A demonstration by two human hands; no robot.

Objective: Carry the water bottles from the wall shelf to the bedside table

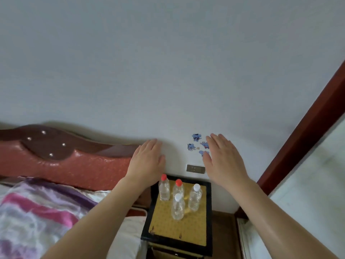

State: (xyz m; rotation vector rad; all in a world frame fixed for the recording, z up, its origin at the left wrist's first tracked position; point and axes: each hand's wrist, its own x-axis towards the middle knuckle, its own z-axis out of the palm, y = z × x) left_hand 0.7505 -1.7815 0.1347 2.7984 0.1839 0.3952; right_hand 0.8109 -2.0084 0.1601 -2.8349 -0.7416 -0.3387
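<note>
Several clear water bottles stand upright on the bedside table, which has a yellow top and a black rim. Two have red caps, one at the back left and one beside it. Two have white caps, one at the right and one in front. My left hand hovers flat above the table's left side, fingers together, holding nothing. My right hand hovers flat above its right side, also holding nothing. The wall shelf is out of view.
A bed with a red padded headboard and a striped pink and purple cover lies left of the table. A wall socket and blue stickers sit behind it. A dark red door frame runs along the right.
</note>
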